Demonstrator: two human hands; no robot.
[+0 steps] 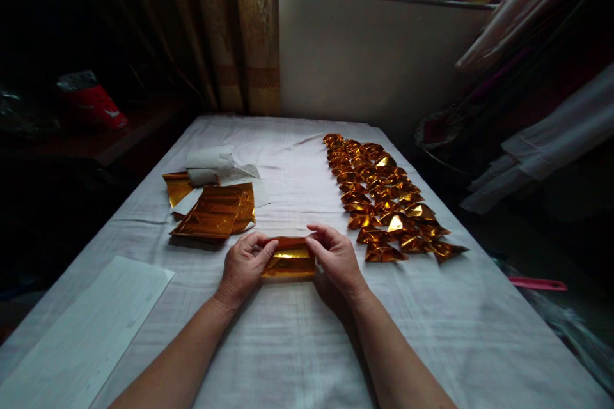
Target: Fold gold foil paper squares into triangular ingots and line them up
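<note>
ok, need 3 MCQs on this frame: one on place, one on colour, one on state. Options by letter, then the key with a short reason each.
1. Where do the folded gold pieces lie?
A. on the person's right side of the table
B. on the windowsill
C. under the white sheet

2. What colour is the foil being folded?
A. silver
B. gold
C. green

3. How is that foil held?
A. by the left hand alone
B. by neither hand
C. by both hands, with the right hand at its other end

Key: 1 A, they form rows right of the hands. 2 B, it shines gold. 3 C, fingers pinch each end.
</note>
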